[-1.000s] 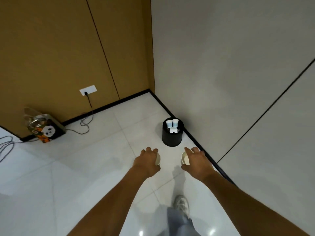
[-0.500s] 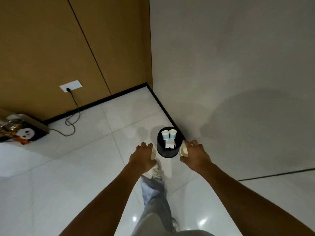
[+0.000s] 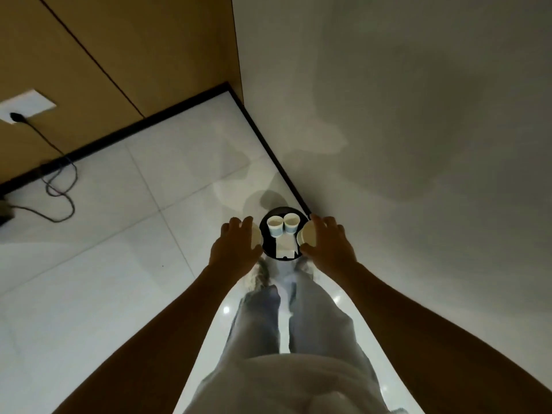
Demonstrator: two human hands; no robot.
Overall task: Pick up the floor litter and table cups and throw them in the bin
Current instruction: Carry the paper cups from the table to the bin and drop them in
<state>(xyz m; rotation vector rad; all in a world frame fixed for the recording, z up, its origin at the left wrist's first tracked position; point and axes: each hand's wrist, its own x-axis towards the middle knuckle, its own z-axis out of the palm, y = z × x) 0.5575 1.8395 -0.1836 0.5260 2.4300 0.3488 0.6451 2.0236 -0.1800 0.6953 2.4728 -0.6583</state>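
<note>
Against the grey wall on the right, a black bin point(image 3: 265, 249) stands on the white tiled floor point(image 3: 104, 279), already containing two paper cups point(image 3: 283, 224) and a white scrap point(image 3: 285, 249). Left of the bin, the left hand point(image 3: 236, 245) grips a paper cup point(image 3: 256, 238). Right of it, the right hand point(image 3: 328, 245) grips another cup point(image 3: 307, 236), mouth facing the bin. Far left, a black cable point(image 3: 56, 180) trails from a wall socket point(image 3: 25, 106).
</note>
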